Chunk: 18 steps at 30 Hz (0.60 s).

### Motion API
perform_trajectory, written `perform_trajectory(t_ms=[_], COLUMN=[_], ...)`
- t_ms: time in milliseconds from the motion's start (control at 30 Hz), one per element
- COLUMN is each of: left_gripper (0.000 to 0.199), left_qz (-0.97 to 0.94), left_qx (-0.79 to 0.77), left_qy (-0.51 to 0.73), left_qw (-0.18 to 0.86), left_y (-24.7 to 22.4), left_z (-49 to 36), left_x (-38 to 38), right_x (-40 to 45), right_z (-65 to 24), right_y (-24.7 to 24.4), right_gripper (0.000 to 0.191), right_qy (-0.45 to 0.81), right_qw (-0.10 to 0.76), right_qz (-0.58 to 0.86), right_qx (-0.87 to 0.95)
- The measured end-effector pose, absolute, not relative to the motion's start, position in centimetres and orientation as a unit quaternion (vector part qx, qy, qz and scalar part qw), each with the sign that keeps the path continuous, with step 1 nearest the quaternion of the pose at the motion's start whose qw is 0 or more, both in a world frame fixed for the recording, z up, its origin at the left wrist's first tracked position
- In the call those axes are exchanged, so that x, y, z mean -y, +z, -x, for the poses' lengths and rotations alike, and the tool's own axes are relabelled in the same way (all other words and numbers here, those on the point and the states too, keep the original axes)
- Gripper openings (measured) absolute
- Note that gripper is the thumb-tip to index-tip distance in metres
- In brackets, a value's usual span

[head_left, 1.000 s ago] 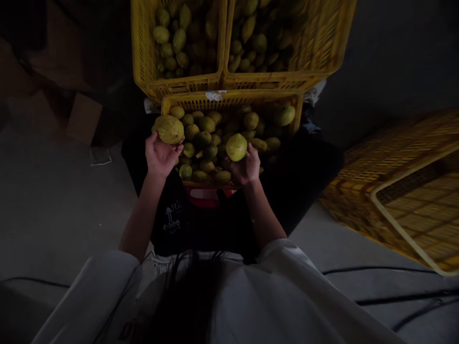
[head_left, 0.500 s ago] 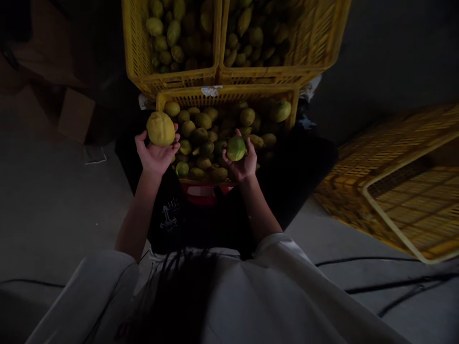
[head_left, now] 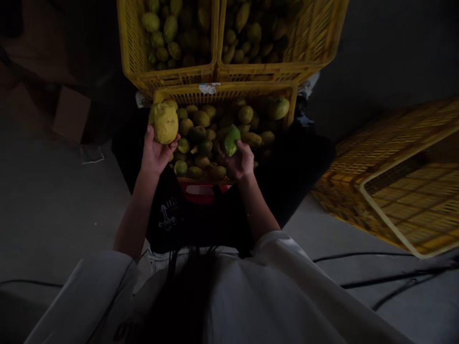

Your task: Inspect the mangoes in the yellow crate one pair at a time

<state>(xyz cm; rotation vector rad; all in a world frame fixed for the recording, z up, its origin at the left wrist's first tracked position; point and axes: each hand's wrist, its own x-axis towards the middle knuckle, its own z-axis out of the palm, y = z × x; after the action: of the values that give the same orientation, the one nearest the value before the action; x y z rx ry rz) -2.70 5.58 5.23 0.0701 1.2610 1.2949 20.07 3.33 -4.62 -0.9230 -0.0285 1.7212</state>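
In my left hand (head_left: 156,155) is a large yellow lemon (head_left: 166,125) with a bumpy skin, raised over the left side of the near crate. My right hand (head_left: 241,160) grips a smaller green lemon (head_left: 231,139), its pointed end tilted down toward me, above the middle of the same crate. Beneath both hands the yellow plastic crate (head_left: 247,87) holds many loose green and yellowish lemons (head_left: 201,118). The dim light hides some of my right fingers behind the fruit.
Two more yellow crates (head_left: 172,72) of lemons stand side by side beyond the near one. A yellow crate (head_left: 380,200) lies tilted on the floor at right. At left is a cardboard box (head_left: 71,113). Black cables (head_left: 390,278) run along the floor at right.
The yellow lemon has been turned in my left hand and shows another side. My right hand has rotated the green lemon so its pointed end shows. The view has shifted slightly.
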Motion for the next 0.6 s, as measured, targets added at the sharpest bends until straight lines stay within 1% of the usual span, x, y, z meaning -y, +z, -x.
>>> perform_trajectory(t_ms=[233, 300, 433, 500, 600], left_gripper=[0.029, 0.034, 0.054, 0.056, 0.052], left_qz=[-0.055, -0.066, -0.045, -0.024, -0.010], left_qx=[-0.548, -0.543, -0.556, -0.563, -0.564], left_qy=[0.572, 0.569, 0.545, 0.536, 0.531], left_qw=[0.608, 0.614, 0.625, 0.628, 0.632], left_y=[5.1, 5.5, 5.9, 5.7, 5.3], left_z=[2.6, 2.5, 2.3, 2.5, 2.8], left_x=[-5.3, -5.2, -5.4, -5.7, -5.9], right_x=[-3.5, -3.6, -3.6, -3.6, -3.8], right_z=[-20.0, -20.0, -20.2, -20.2, -20.2], right_y=[-5.1, -5.5, -5.9, -5.7, -5.4], right_gripper=[0.037, 0.042, 0.048, 0.050, 0.051], right_qy=[0.759, 0.752, 0.738, 0.730, 0.733], right_qw=[0.516, 0.521, 0.526, 0.528, 0.527], right_qz=[0.397, 0.404, 0.422, 0.432, 0.429], right_qx=[0.014, 0.011, 0.026, 0.031, 0.005])
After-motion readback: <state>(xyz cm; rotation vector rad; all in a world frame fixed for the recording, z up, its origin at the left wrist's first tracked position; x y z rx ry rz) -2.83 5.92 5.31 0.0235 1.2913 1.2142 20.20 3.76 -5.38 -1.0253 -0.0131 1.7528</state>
